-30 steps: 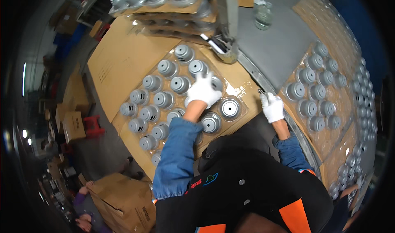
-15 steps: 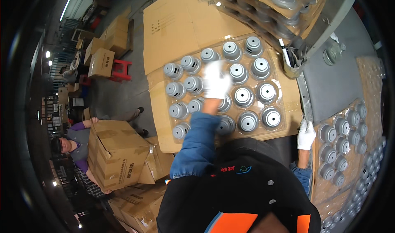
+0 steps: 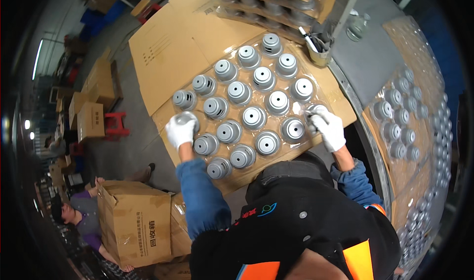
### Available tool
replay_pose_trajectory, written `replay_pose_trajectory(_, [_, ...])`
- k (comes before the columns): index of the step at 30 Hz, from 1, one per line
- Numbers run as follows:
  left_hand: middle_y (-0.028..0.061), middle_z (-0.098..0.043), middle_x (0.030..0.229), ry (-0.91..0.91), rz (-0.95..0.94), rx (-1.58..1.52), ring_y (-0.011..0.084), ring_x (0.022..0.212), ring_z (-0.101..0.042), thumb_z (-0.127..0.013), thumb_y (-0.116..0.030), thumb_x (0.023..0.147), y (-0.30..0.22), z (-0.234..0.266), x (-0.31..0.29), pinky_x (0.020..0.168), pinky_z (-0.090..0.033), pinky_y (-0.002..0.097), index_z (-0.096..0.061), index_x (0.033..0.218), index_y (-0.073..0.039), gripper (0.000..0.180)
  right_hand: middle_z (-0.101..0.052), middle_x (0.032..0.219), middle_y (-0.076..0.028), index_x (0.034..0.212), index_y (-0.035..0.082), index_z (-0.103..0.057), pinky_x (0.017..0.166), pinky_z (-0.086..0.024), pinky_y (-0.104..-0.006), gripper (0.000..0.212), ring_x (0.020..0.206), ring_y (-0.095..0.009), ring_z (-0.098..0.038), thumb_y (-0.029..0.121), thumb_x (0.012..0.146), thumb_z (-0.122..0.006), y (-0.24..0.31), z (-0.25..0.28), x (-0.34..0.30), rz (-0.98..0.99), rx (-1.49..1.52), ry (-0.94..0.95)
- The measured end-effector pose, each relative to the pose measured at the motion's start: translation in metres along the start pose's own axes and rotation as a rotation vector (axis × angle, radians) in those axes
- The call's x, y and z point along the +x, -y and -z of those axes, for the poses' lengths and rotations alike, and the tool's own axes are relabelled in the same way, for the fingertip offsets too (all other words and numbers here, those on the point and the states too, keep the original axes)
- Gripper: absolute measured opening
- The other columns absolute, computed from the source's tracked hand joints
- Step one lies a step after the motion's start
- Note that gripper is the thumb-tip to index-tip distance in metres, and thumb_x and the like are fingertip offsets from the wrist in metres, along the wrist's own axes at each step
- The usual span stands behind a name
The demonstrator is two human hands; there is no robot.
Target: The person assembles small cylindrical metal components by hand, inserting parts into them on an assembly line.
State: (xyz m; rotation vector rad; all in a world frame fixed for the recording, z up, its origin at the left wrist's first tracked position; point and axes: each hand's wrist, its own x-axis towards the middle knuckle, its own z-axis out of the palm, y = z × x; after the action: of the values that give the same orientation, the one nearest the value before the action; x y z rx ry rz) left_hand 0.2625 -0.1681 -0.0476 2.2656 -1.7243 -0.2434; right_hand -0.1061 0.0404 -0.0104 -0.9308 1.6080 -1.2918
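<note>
Touching grey cup [image 3: 188, 118] with left hand [image 3: 177, 131], corner cup [image 3: 316, 109] with right hand [image 3: 330, 129], at opposite edges of clear tray [image 3: 234, 113]; cannot tell whether pinching or spread-fingered.

Looks evenly bright over the cardboard [image 3: 207, 38] and the metal cups [image 3: 239, 93], then falls to near-black around the round rim. Shows a lit tube [image 3: 37, 60] and small lamps [image 3: 27, 125] at far left, amid gloom. Catches glare on the clear plastic tray [image 3: 307, 104]. Bends the metal rail [image 3: 346, 84] into a curve. Leaves the stacked trays [image 3: 330, 3] soft and blurred.
</note>
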Motion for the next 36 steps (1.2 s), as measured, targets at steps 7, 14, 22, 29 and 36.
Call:
replay_pose_trajectory(7, [0.0146,-0.049,0.122,0.039,0.169,-1.702,0.0335,0.101,-0.058,-0.065,-0.013,0.080,-0.041,0.032,-0.117,0.069,-0.060,0.0455,-0.044,0.128,-0.010,0.052,-0.065,0.077,-0.014,0.097,0.002,-0.065,0.064,-0.050,-0.0376,0.024,0.067,-0.031,-0.063,0.024,0.089,-0.057,0.009,-0.076,-0.033,0.290,-0.445,0.237])
replay_pose_trajectory(14, [0.0105,-0.054,0.119,0.515,0.302,-1.789,0.0277,0.104,-0.058,-0.063,-0.011,0.081,-0.049,0.001,-0.179,0.073,-0.055,0.0451,-0.047,0.126,-0.012,0.048,-0.060,0.061,-0.012,0.089,0.004,-0.067,0.054,-0.047,-0.0366,0.022,0.055,-0.025,-0.059,0.024,0.090,-0.056,0.021,-0.123,-0.091,0.102,-0.471,0.494])
replay_pose_trajectory(22, [0.0078,-0.060,0.114,1.027,0.853,-2.011,0.0287,0.100,-0.059,-0.060,-0.034,0.085,-0.039,0.009,-0.200,0.069,-0.052,0.0465,-0.054,0.119,-0.013,0.040,-0.059,0.061,-0.010,0.087,0.002,-0.066,0.052,-0.044,-0.0303,0.025,0.052,-0.017,-0.055,0.025,0.092,-0.056,0.005,-0.113,-0.122,-0.124,-0.143,0.478])
replay_pose_trajectory(29, [0.0100,-0.054,0.120,0.645,-0.100,-1.824,0.0259,0.109,-0.055,-0.070,-0.012,0.075,-0.050,0.017,-0.219,0.089,-0.049,0.0420,-0.049,0.122,-0.007,0.052,-0.063,0.069,-0.015,0.088,0.001,-0.063,0.061,-0.049,-0.0359,0.028,0.061,-0.025,-0.062,0.026,0.094,-0.051,-0.025,-0.052,-0.117,-0.087,-0.412,-0.112])
replay_pose_trajectory(36, [0.0102,-0.051,0.116,0.407,-0.475,-1.295,0.0228,0.109,-0.051,-0.080,-0.002,0.062,-0.090,0.025,-0.253,0.095,-0.043,0.0337,-0.046,0.119,-0.002,0.067,-0.067,0.077,-0.010,0.104,-0.004,-0.059,0.068,-0.049,-0.0258,0.020,0.071,-0.013,-0.063,0.012,0.093,-0.054,0.005,-0.042,-0.106,0.237,0.016,-0.440])
